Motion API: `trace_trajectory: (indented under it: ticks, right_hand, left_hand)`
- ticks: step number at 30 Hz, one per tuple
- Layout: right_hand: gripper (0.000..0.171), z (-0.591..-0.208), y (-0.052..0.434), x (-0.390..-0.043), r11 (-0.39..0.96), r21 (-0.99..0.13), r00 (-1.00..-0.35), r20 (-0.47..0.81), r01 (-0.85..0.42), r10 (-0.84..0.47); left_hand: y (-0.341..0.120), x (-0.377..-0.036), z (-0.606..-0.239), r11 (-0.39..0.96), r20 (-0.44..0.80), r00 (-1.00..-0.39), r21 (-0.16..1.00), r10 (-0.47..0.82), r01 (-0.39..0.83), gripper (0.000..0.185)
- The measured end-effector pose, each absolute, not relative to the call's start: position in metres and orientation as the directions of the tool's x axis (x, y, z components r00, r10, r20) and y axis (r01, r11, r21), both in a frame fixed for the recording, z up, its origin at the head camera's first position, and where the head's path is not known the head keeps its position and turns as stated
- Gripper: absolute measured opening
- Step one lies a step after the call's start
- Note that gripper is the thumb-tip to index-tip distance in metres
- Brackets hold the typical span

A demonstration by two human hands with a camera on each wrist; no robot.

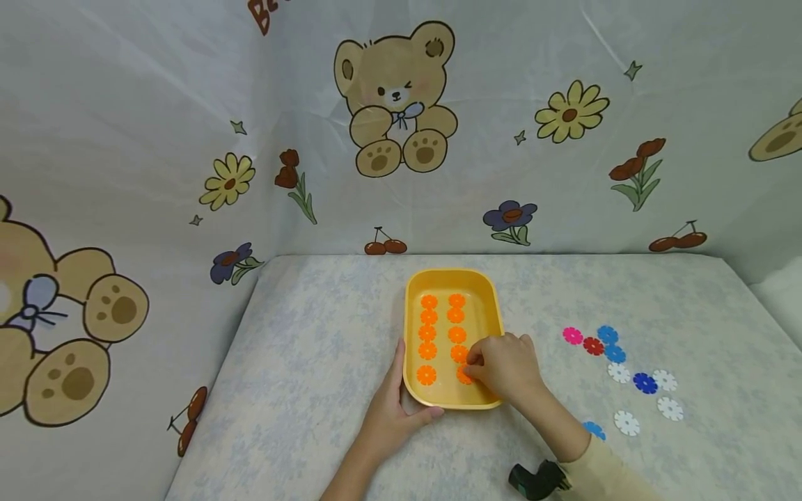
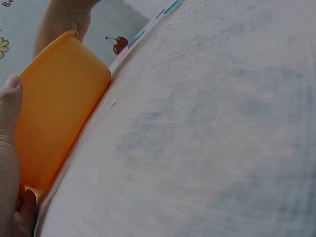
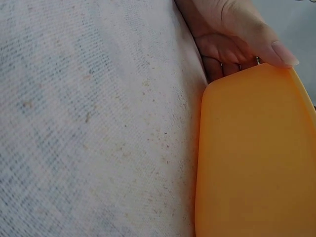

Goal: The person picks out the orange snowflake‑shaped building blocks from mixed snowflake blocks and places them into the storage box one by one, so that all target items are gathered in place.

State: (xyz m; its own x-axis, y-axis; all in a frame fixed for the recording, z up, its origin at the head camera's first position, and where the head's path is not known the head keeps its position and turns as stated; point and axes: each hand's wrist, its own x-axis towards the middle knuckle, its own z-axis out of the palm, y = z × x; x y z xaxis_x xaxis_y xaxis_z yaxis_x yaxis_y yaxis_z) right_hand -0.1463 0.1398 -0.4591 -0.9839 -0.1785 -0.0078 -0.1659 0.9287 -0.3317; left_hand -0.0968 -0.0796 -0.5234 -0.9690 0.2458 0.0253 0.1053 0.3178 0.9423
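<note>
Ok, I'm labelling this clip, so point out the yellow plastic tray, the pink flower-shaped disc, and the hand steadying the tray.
Yellow plastic tray [image 1: 452, 275]: head view, on its far rim.
Pink flower-shaped disc [image 1: 572, 335]: head view, on its centre.
Left hand [image 1: 388, 410]: head view, on the back of the hand.

Your tabletop [image 1: 313, 362], pale floral cloth, is carrying yellow tray [image 1: 495, 306] mid-surface; loose snowflake discs [image 1: 633, 379] are lying scattered at your right.

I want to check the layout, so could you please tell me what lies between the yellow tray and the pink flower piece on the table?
In the head view, only bare patterned cloth lies between the tray and the pink piece.
</note>
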Motion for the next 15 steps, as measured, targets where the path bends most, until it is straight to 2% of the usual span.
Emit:
trace_trajectory:
  ticks: [11, 15]
  right_hand:
    - [0.018, -0.453, 0.143, -0.145, 0.911, -0.382, -0.982, -0.034, -0.157, -0.183]
    - [0.023, -0.446, 0.144, -0.141, 0.905, -0.388, -0.98, -0.029, -0.172, -0.199]
  left_hand:
    - [-0.079, -0.098, -0.524, 0.311, 0.036, -0.967, 0.943, 0.254, 0.117, 0.115]
    - [-0.079, -0.1, -0.522, 0.304, 0.029, -0.967, 0.947, 0.253, 0.108, 0.115]
